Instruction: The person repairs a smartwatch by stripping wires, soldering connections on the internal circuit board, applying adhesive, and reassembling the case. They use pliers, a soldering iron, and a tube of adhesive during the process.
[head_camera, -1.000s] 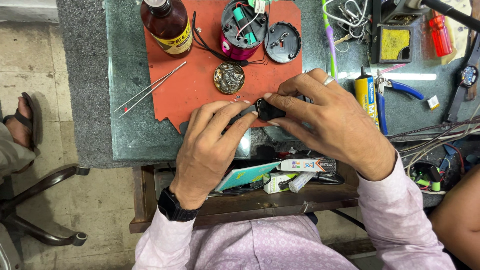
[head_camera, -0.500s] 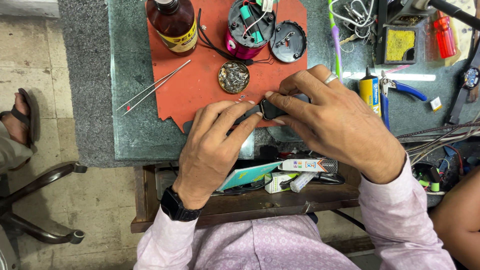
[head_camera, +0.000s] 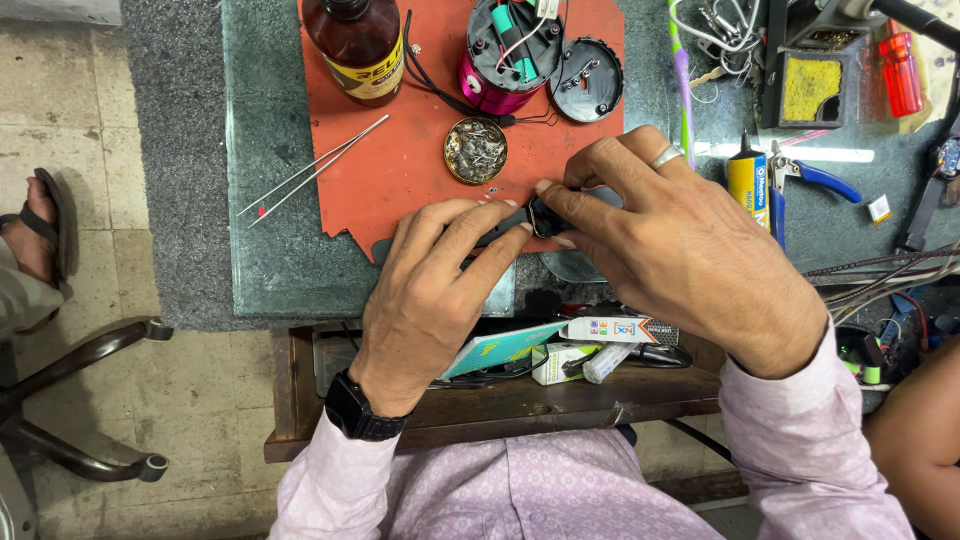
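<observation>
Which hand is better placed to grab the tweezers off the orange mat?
Left, probably. The left hand lies nearer the tweezers, on their side of the orange mat. The right hand would have to cross over the small black device both hands pinch.

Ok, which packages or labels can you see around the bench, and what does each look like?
Brown bottle: top of the orange mat, yellow label.
Yellow tube: right of the right hand, blue label.
White carton: shelf under the bench, long, with coloured print.
Teal packet: same shelf, flat.
</observation>
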